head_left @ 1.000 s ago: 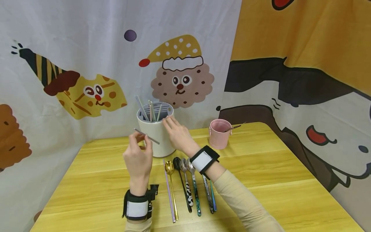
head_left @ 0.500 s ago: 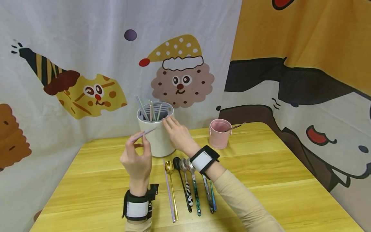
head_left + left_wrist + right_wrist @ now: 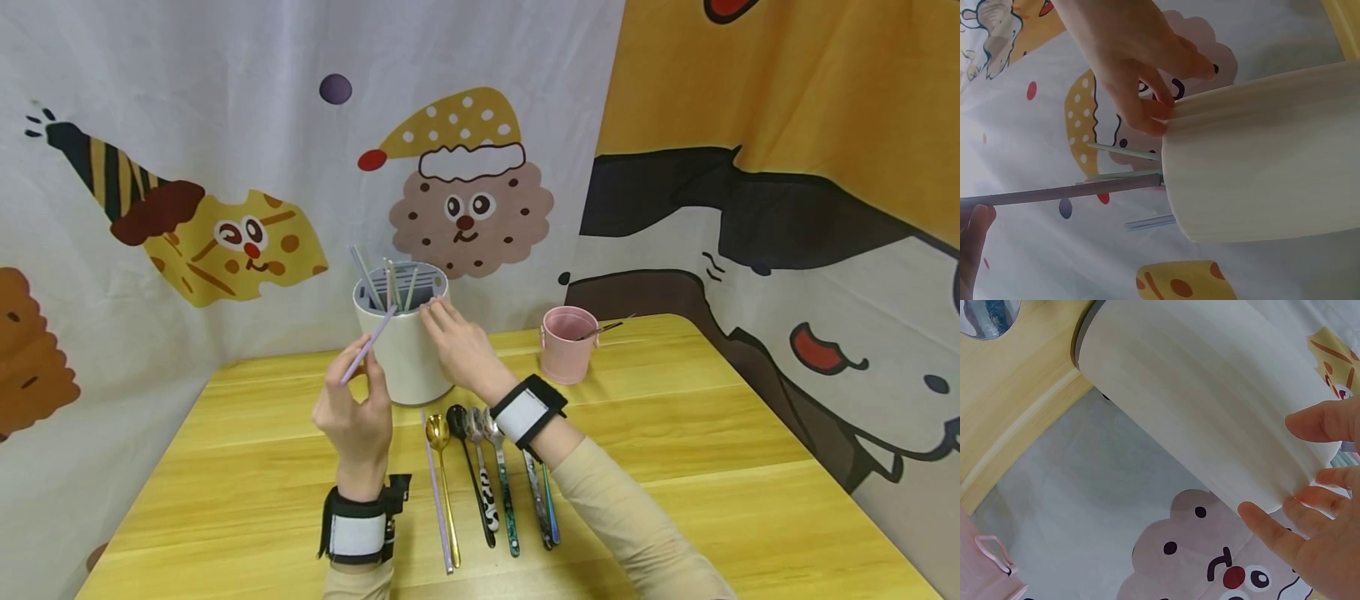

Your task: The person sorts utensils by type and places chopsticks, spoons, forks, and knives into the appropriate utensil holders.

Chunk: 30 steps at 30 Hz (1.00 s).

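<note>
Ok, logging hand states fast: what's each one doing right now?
Left hand: closed, pinching a purple stick.
Right hand: open, touching the white container near its rim.

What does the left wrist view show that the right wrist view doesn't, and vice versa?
Only the left wrist: part of the left hand and the purple straw it pinches. Only the right wrist: part of the pink bucket and, top left, what looks like a spoon end. Both: the white holder, the right hand at its rim, straws sticking out of it, the patterned curtain and some table.
</note>
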Available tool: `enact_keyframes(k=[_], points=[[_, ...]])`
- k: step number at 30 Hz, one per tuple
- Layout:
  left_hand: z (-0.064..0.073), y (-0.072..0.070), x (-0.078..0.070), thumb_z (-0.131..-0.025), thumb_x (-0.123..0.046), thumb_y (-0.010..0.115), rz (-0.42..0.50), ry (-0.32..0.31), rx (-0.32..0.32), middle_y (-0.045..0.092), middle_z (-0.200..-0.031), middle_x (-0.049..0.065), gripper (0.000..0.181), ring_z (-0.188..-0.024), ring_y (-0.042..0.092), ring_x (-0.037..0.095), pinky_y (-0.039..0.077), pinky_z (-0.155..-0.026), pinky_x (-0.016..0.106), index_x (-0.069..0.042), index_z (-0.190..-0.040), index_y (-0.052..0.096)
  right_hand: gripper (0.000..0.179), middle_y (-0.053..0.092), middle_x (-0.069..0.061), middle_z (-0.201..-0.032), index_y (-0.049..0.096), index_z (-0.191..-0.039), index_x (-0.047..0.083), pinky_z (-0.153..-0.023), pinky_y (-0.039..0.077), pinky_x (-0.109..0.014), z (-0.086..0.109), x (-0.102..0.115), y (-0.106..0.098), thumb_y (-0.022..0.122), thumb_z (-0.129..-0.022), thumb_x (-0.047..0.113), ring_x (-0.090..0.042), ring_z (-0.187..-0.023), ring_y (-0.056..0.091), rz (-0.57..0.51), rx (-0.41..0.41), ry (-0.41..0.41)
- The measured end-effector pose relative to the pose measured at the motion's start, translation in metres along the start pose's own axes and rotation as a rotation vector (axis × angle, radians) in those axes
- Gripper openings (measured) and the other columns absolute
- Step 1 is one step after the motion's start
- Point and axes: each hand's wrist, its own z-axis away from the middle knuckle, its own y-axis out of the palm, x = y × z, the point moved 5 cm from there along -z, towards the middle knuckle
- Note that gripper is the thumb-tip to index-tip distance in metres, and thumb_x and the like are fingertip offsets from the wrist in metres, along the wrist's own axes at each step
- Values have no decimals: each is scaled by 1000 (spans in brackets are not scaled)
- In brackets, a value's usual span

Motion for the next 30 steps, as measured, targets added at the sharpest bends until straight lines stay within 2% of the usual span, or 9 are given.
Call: enact_keyframes(k=[10,15,21,30], points=[[4,4,3,-76,14,65,-47,13,19,71,-86,19,24,-60,63,33,53,-58,29,5,-97,57,59,48,-16,-137,44,-138,0,-62,58,-33,0,0,-1,59,-81,1,-31,-131,47,-2,2,0],[6,6,4,-77,12,64,-70,45,14,70,-86,20,22,-61,63,33,53,-57,36,5,-96,57,60,49,-17,-137,44,-138,0,-62,58,-33,0,1,-2,60,-80,1,-31,-131,48,2,0,-2],[8,9,6,-77,11,66,-76,81,17,69,-85,21,21,-69,66,36,56,-64,38,4,-94,55,60,48,-17,-138,44,-138,0,-64,59,-34,0,0,-1,60,-81,1,-31,-132,47,-8,10,7],[9,15,9,-78,11,64,-107,64,69,69,-84,19,19,-66,62,32,53,-57,36,4,-94,58,60,48,-17,-139,43,-139,0,-63,59,-34,0,1,-1,61,-81,2,-31,-132,46,-9,21,12]])
